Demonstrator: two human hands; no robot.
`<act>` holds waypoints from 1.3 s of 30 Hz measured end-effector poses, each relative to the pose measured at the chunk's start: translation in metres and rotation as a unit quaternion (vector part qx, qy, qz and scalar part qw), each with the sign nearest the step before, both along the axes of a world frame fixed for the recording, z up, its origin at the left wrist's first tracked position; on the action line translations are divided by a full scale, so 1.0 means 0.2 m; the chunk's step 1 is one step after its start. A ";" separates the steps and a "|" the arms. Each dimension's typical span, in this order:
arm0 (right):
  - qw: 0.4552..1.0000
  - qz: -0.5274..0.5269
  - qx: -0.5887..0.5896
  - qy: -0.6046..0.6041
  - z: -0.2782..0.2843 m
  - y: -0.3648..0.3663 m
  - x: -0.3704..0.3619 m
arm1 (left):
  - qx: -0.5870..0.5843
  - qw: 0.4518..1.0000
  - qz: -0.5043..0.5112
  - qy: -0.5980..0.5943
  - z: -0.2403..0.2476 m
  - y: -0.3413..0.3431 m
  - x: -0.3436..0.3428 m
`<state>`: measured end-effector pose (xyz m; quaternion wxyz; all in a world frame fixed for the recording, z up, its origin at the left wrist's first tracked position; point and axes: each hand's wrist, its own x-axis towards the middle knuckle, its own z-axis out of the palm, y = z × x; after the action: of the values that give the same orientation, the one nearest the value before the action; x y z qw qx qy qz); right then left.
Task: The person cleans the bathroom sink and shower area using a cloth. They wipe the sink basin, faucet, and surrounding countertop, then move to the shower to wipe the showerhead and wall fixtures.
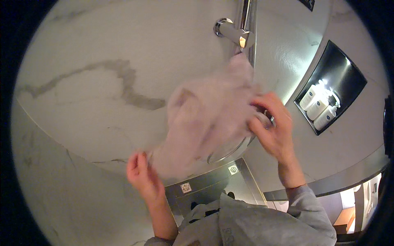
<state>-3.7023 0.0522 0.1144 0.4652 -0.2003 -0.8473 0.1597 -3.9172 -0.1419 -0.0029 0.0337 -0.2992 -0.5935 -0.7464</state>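
Observation:
A pale pinkish cloth (pixel 207 110), blurred by motion, hangs spread between my two hands in front of the marbled wall. My left hand (pixel 143 174) pinches its lower left edge, fingers closed. At the cloth's right side, my right hand (pixel 275 125) has bunched fabric between thumb and fingers. Something small and shiny shows by the right fingers, too small to name. The cloth's top corner reaches up to just below a chrome wall fitting (pixel 234 33); whether they touch I cannot tell.
A vertical chrome bar (pixel 246 12) runs up behind the fitting. Several white pump bottles (pixel 318 105) stand in a black wall niche (pixel 342 69) at right. Below the cloth is a curved clear rim (pixel 230 152), partly hidden. Two square drains (pixel 186 187) sit in the dark floor.

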 end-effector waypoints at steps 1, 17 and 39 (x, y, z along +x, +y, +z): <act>0.999 -0.007 0.047 -0.026 0.01 0.04 -0.03 | 0.064 0.967 -0.060 -0.239 0.04 0.13 0.01; 0.968 0.093 0.144 -0.181 -0.08 0.39 -0.31 | -0.303 0.929 -0.084 0.196 0.47 0.50 0.17; 0.936 0.071 -0.217 -0.270 -0.28 0.69 0.15 | -0.530 0.677 -0.215 0.463 0.45 1.03 0.51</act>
<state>-3.6719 0.1895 0.0575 0.1520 -0.2714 -0.8978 0.3117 -3.8158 0.0640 0.0872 -0.0215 -0.6935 -0.7177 -0.0591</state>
